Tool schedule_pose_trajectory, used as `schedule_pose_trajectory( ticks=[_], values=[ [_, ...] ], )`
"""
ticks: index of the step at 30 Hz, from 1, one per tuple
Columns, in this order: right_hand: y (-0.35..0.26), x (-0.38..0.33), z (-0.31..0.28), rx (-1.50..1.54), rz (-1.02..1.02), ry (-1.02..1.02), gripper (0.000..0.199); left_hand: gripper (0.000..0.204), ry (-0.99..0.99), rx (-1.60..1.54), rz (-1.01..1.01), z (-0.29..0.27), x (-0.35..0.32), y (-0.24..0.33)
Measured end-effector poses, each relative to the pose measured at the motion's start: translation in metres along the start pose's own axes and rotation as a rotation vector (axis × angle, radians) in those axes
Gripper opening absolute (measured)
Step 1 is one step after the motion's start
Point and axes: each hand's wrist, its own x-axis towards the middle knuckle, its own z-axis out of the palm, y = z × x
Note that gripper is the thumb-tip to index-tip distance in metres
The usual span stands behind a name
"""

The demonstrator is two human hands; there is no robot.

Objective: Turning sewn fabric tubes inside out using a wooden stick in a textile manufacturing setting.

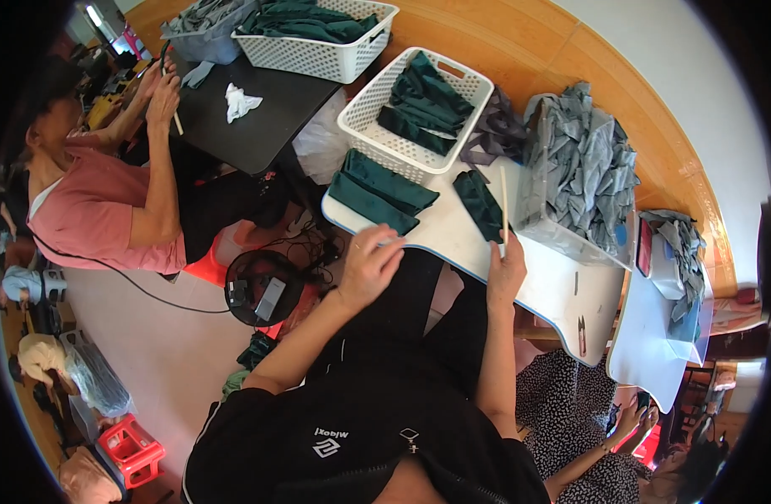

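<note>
My right hand (507,270) is closed around the lower end of a thin pale stick (503,197), which points away from me over the white table. A narrow dark green velvet piece (478,204) lies along the stick, its near end at my fingers; whether they also grip it is hard to see. Off the table's front edge, my left hand (373,265) hovers with its fingers stretched out and nothing visible in them. Just beyond it, several folded green velvet strips (377,193) rest on the table's left end, in front of a white basket (357,123) with more green velvet.
On the white table (532,284) stand a clear bin (562,236) heaped with grey cloth and small red-handled snips (582,334). A black table (276,109) holds another white basket (318,55). One person (108,193) sits at left, another (608,458) at lower right. Cables (318,248) hang below.
</note>
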Motion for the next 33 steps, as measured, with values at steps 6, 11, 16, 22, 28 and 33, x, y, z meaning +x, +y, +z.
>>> schedule_pose_trajectory(
  ticks=[6, 11, 16, 22, 28, 33],
  values=[
    [0.055, 0.008, -0.023, -0.087, -0.095, -0.019, 0.042, 0.029, -0.413, -0.684, -0.463, 0.113, -0.054, 0.097],
    [0.077, 0.011, -0.037, -0.088, -0.188, 0.024, 0.029, 0.05, -0.632, -1.122, -0.801, 0.182, -0.021, 0.134],
    [0.092, 0.023, -0.058, -0.148, -0.124, -0.058, 0.036, 0.076, -0.464, -1.412, -1.089, 0.231, 0.005, 0.142],
    [0.105, 0.029, -0.085, -0.222, -0.025, -0.125, 0.043, 0.071, -0.485, -1.349, -1.108, 0.254, -0.007, 0.163],
    [0.019, -0.002, -0.138, 0.283, 0.235, -0.256, 0.054, 0.058, -0.411, -1.651, -1.224, 0.264, 0.006, 0.119],
    [0.011, -0.047, -0.184, 0.462, 0.389, -0.308, 0.052, 0.033, -0.297, -1.64, -1.047, 0.256, 0.051, 0.157]
  ],
)
